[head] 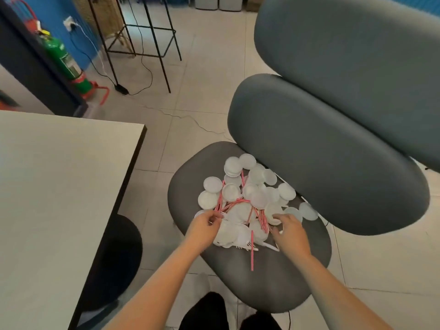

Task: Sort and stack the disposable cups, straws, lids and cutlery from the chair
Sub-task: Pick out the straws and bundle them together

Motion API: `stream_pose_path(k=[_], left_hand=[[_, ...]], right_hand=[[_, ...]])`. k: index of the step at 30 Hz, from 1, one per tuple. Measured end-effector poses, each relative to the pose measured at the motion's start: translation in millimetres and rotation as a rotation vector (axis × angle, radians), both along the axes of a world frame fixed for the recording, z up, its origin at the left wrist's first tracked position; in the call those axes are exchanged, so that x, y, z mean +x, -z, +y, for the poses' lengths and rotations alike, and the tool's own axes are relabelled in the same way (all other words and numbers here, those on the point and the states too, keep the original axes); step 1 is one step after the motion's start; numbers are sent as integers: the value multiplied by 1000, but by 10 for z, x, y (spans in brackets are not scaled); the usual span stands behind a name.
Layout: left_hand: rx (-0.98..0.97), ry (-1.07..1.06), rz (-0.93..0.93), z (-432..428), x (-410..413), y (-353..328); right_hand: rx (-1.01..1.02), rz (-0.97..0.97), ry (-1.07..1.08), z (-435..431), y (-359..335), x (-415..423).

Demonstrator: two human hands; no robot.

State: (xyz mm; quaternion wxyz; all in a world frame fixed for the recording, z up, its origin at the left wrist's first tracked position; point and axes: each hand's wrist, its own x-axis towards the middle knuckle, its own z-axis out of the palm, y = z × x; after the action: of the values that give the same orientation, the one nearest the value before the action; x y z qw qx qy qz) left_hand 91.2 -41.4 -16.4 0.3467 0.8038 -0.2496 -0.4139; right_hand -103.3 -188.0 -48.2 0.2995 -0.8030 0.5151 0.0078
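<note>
So at this point you had both hands in the pile on the chair seat (273, 282). Your left hand (206, 226) sat at the left edge of the heap with its fingers curled in, and it looked like it was pinching the ends of the striped straws (235, 202). Your right hand (290, 232) was bent down over the white lids (212, 184) on the right side. I honestly couldn't tell whether it had hold of one or was only touching.

What could've gone wrong, in my opinion:
- The straws were threaded under and between the lids, so pulling a bunch out sideways would probably have dragged lids along and flicked them onto the floor. The ones near the seat's edges looked most at risk.
- One lone straw (252, 251) lay pointing towards the front of the seat, apart from the rest, and a nudge could've rolled it off.
- The plastic forks (245, 246) were half buried at the near edge, so they could've snagged on whatever you lifted.

Hard to see:
- The backrest (333, 163) overhung the far right of the pile, so anything under it was hidden.
- Your hands covered the bit of heap beneath them.
- I couldn't pick out any cups at all, and white on white made it tough to say which discs were stacked.
</note>
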Motion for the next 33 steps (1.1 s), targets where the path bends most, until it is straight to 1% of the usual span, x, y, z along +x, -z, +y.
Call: stream_pose_path(k=[4,7,12,14,17,20,23,25,28,33], left_hand=[[31,52,6,-388,-35,109],[11,93,-41,-763,-176,278],[-8,212,-274,-1509,-556,723],[-9,264,-381,-1869,-745,913],[19,351,-552,-2432,-1020,1246],[106,495,-720,-2907,-1177,1570],[250,633,-821,-3140,-1268,1866],[316,672,-850,-3207,-1302,2036],[304,660,-870,-3228,-1332,2153],[189,593,-910,-3121,-1385,2190]], right_hand=[[73,109,75,-319,206,-201],[68,202,76,-681,394,-309],[-1,437,-171,-1269,846,-491],[-18,477,-223,-1439,1013,-571],[-43,467,-289,-1588,1313,-676],[-57,421,-324,-1679,1623,-784],[-64,404,-350,-1702,1838,-896],[-111,355,-376,-1739,1977,-945],[-165,265,-354,-1755,2108,-1025],[-234,166,-411,-1804,2078,-1057]])
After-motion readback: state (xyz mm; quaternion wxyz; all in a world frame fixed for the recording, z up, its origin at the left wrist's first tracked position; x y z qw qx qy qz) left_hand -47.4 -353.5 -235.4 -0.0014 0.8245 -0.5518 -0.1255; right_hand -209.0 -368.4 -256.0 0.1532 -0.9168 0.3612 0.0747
